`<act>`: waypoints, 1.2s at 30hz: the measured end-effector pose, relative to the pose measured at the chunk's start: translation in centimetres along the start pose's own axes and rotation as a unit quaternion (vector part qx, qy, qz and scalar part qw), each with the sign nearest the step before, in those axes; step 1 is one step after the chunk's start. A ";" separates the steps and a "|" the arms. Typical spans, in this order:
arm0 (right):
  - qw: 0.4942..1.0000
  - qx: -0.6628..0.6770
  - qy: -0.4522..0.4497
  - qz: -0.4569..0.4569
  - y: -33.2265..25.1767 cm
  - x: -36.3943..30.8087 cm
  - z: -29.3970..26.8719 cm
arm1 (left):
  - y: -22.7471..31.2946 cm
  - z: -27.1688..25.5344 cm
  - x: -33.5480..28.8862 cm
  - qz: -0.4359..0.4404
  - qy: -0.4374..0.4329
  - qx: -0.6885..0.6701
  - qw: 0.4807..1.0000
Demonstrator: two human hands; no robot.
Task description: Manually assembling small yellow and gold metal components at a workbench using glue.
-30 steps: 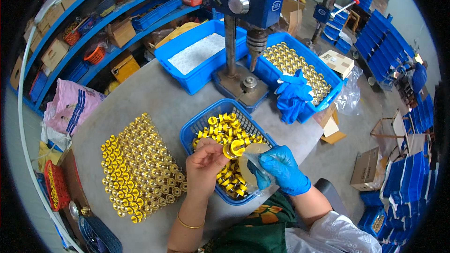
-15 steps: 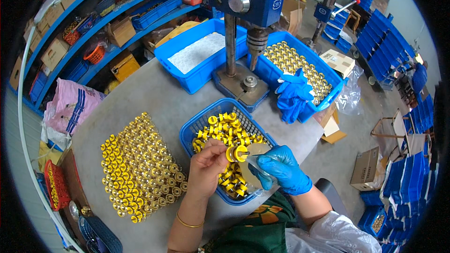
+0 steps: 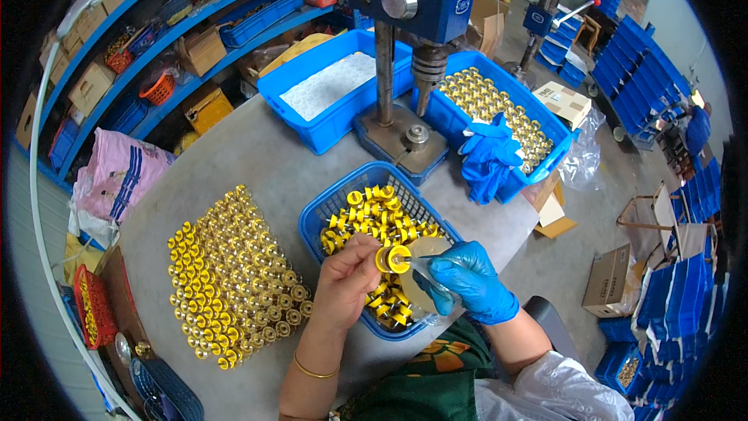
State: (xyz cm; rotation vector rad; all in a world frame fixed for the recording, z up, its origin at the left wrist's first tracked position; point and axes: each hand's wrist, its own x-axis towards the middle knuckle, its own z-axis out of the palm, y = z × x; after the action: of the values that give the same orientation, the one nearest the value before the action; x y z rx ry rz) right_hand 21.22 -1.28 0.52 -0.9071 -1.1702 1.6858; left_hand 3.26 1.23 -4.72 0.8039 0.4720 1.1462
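Surface: grey worktable [image 3: 257, 164] filling the middle of the frame, its edge curving down to lower left and right. Concrete floor visible at right.

Room: blue shelving [image 3: 156, 23] runs along the upper left, loaded with cardboard boxes, blue bins and small red and orange baskets. Stacks of blue bins [image 3: 647, 78] stand at upper right and lower right. A cardboard box [image 3: 612, 281] sits on the floor at right.

On the table: blue hand press [image 3: 413, 8] at top centre, on a base plate. Left of it, a blue tub [image 3: 312, 121] with white contents. Right of it, a second blue tub [image 3: 545, 164] packed with gold-coloured caps; a pair of blue gloves [image 3: 489, 157] drapes over its near wall. At centre left, a dense array of gold caps [image 3: 234, 277] stands in rows. A pink bag [image 3: 121, 175] lies at the table's left edge.

Hands: blue mesh basket [image 3: 335, 203] at lower centre holds loose yellow parts. Above it, the bare left hand [image 3: 347, 281], with a gold bangle, pinches a yellow ring part [image 3: 393, 259] between fingertips. The right hand [image 3: 467, 281], in a blue glove, is curled closed around a small clear tool or tube whose tip meets the yellow part; exact tool cannot be told. Both forearms cover the basket's near rim.
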 end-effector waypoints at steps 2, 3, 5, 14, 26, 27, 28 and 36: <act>0.999 0.013 0.029 0.003 0.2 -0.1 0.4 | 0.3 0.1 -0.2 -0.004 0.005 0.009 1.000; 0.998 0.025 0.059 0.006 0.4 -0.1 0.6 | 0.5 0.1 -0.4 -0.009 0.012 0.009 1.000; 0.998 0.027 0.057 -0.008 1.3 0.1 0.4 | 1.2 -0.3 -1.0 -0.009 0.030 0.012 0.999; 0.979 0.074 0.172 -0.085 3.7 -0.1 -0.7 | 9.6 -6.8 -12.0 0.123 0.299 0.507 0.799; 0.981 0.038 0.183 -0.060 3.5 0.7 0.2 | 8.0 -11.5 -21.0 0.036 0.486 0.662 0.569; 0.980 0.038 0.184 -0.059 3.5 0.7 0.2 | 7.9 -11.5 -20.9 0.035 0.485 0.662 0.570; 0.982 0.034 0.179 -0.057 3.3 0.7 0.2 | 7.8 -11.5 -20.7 0.028 0.484 0.657 0.577; 0.986 0.000 0.157 -0.056 2.7 0.7 0.0 | 7.0 -11.0 -20.6 0.032 0.420 0.708 0.567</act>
State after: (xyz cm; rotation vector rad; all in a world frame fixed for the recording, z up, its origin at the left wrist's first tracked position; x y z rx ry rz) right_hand 20.26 -1.09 -2.08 -1.0432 -0.9880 1.3924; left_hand -16.18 -13.14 -7.72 1.5777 2.4024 0.9772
